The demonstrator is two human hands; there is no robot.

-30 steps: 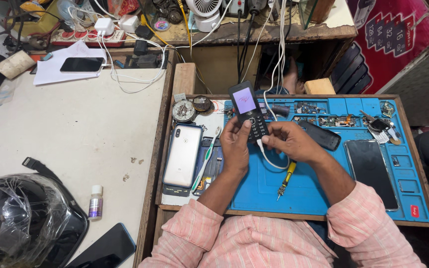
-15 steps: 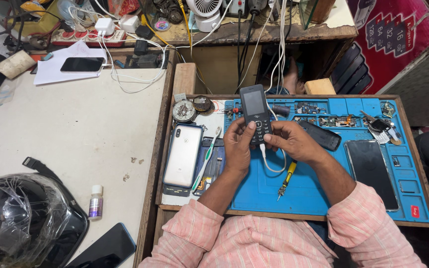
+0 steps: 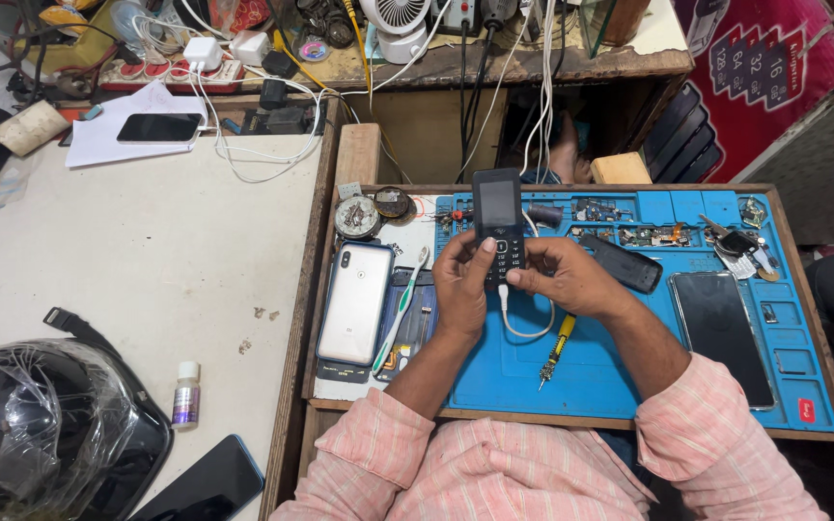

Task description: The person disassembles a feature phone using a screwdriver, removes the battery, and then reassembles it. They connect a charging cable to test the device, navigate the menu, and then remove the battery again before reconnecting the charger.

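Cluttered with tools, the blue repair mat (image 3: 629, 386) on the desk sits under both hands: the keypad phone (image 3: 499, 224), a second ago tilted left with its screen lit, now stands upright and dark, left hand (image 3: 463, 286) and right hand (image 3: 562, 280) fingers gripping it, white cable (image 3: 516, 323) attached.

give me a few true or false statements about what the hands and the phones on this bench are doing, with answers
1. Both hands, left hand and right hand, hold the keypad phone. True.
2. The keypad phone's screen is lit. False: it is dark.
3. A white cable hangs from the phone's lower end. True.
4. The silver smartphone lies screen up. False: its back faces up.
5. The yellow screwdriver is in the right hand. False: it lies on the blue mat.
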